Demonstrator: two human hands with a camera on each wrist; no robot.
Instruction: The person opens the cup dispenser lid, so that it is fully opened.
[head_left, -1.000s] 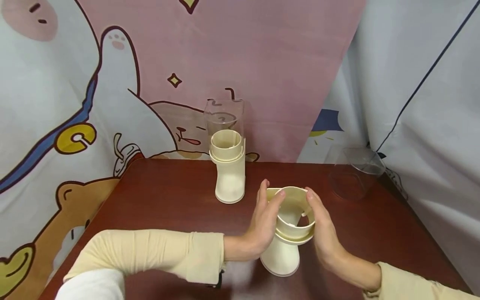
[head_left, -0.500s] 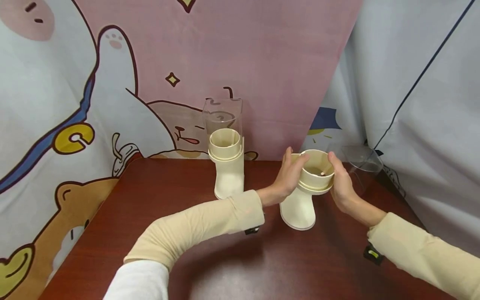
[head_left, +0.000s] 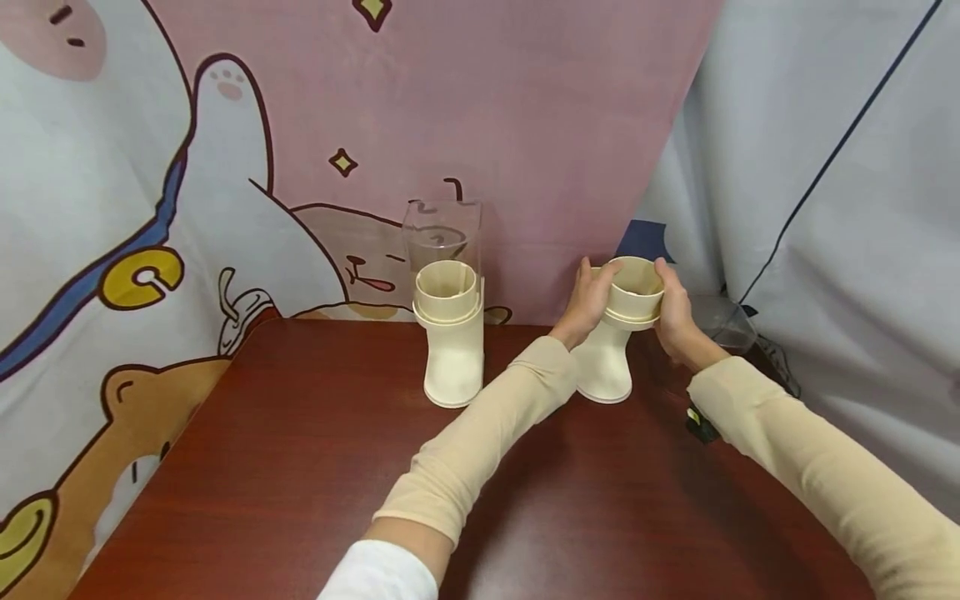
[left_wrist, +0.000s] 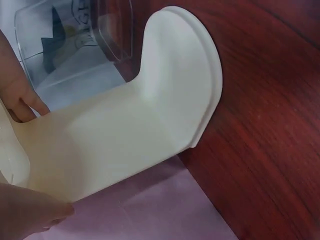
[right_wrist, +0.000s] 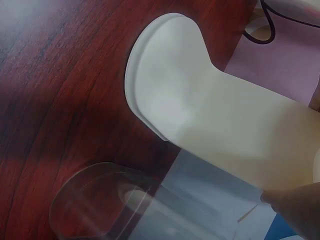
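Observation:
A cream plastic stand [head_left: 602, 367] with a ring-shaped collar on top and a rounded foot is upright at the table's back right. My left hand [head_left: 588, 304] holds the collar's left side, thumb at the front rim. On the opposite side my right hand [head_left: 678, 321] grips the collar. Both wrist views show the stand's flat column and foot; whether the foot touches the table I cannot tell. To the left is a matching cream stand [head_left: 455, 367] with a clear plastic container [head_left: 442, 225] behind its ring.
Another clear container [head_left: 723, 321] stands right of my right hand, near the table's back right corner. A dark cord [head_left: 810, 196] runs down the white curtain there. Behind the reddish-brown table [head_left: 300, 467] hangs a cartoon-printed cloth [head_left: 525, 125].
Both hands have carried the cream stand from the table's front middle toward the back right, beside the clear container. The matching stand has stayed in place.

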